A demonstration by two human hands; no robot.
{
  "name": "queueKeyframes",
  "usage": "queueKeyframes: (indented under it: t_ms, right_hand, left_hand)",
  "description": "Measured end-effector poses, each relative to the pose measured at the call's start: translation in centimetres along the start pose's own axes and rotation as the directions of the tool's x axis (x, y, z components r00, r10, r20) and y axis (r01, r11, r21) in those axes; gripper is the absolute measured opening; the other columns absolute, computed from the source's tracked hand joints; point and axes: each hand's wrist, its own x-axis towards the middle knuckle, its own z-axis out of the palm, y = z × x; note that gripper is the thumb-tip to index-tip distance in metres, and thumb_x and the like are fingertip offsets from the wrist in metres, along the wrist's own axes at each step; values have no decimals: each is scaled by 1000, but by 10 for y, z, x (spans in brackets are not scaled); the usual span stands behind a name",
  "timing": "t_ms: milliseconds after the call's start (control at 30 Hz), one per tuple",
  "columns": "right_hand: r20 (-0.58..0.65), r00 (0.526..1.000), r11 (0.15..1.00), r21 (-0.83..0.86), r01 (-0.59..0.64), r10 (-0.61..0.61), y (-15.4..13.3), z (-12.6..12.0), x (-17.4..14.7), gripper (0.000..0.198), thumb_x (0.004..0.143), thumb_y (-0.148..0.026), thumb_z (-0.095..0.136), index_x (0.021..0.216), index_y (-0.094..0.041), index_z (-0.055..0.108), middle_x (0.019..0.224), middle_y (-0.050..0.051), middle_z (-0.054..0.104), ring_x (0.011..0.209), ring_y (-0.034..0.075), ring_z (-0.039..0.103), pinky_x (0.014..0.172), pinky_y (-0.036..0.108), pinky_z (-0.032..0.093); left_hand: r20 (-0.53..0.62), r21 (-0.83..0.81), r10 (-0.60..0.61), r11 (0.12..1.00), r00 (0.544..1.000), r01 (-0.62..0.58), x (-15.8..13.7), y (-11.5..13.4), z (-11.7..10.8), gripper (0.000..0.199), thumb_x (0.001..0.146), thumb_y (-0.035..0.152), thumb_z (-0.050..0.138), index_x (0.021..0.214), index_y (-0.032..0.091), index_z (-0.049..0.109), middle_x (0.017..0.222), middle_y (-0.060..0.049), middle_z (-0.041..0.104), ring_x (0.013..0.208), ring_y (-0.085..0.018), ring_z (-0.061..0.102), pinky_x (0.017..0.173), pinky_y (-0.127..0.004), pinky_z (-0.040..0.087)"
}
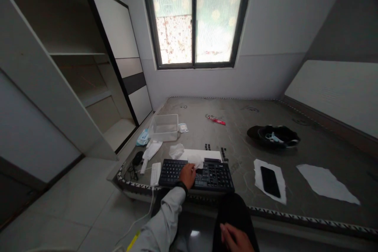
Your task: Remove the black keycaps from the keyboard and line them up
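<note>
Pinching a crumpled white tissue (197,161), the left hand (187,175) is over a long black plastic keyboard (217,175) on the grey mattress (232,134); a clear rectangular box (163,128) stands at the keyboard's eleven o'clock. At five is the right hand (236,239), too dim to tell whether its fingers press together.

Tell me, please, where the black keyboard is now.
In the head view, the black keyboard lies at lower centre on the mattress, beneath the left hand and left of the phone.
</note>
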Motion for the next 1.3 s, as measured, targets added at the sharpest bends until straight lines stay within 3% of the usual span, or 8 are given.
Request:
queueKeyframes:
  t_ms: [233,333,467,633,767,933,1033,1300]
  right_hand:
    - [-189,982,993,117,-7,29,-17,-1,18,56,81,-76,52,75,-22,68,72,3,68,71,20,62,68,28,48]
    - [-261,964,968,249,20,47,-30,2,28,60,81,-74,56,106,-22,70,92,7,74,80,22,68,72,30,53]
    - [-235,971,914,403,55,46,-46,8,38,70,81,-75,54,123,-20,66,109,12,75,88,25,70,77,34,55]
    - [-189,982,919,392,50,28,-56,10,41,60,76,-74,63,85,-16,75,85,9,76,86,28,69,82,36,53]
    - [-209,977,928,370,45,36,-56,9,39,59,76,-75,62,75,-16,73,70,4,69,72,23,63,69,31,51]
    - [-154,988,921,388,45,17,-55,12,36,57,73,-74,65,79,-18,73,75,5,71,74,23,63,75,33,51]
    - [-171,985,942,333,28,31,-52,15,33,57,79,-74,57,84,-19,72,76,4,70,73,22,62,73,31,50]
    - [-77,996,981,194,-18,33,-24,33,25,68,75,-85,48,81,-21,71,67,2,66,65,19,61,60,26,47]
  left_hand:
    - [41,-545,-157,824,987,154,-49,44,-1,37,90,26,42,116,15,65,98,-8,74,76,-17,66,69,-26,53]
    - [264,-928,-103,245,959,282,-91,69,-5,32,80,27,63,110,17,71,91,-6,73,74,-14,63,70,-24,50]
    - [422,-905,-39,48,906,423,-130,85,-1,35,72,27,75,105,17,77,88,-6,71,72,-14,60,64,-23,47]
    - [367,-863,-113,330,923,383,-137,74,1,42,68,37,84,104,19,74,74,1,65,57,-8,49,50,-20,32]
    - [219,-705,-117,668,969,240,-137,73,-10,40,79,47,75,110,21,72,83,-3,72,72,-16,61,69,-27,47]
    - [297,-676,-124,672,947,301,-143,77,-9,39,82,48,70,106,18,75,96,-10,77,80,-25,69,67,-32,52]
    - [113,-561,-109,813,988,154,-131,69,-10,19,85,33,65,89,19,77,89,-8,75,81,-25,68,71,-33,50]
    - [-91,60,45,997,995,-40,-18,51,-28,32,91,17,52,118,14,68,115,-16,71,111,-28,65,101,-38,48]
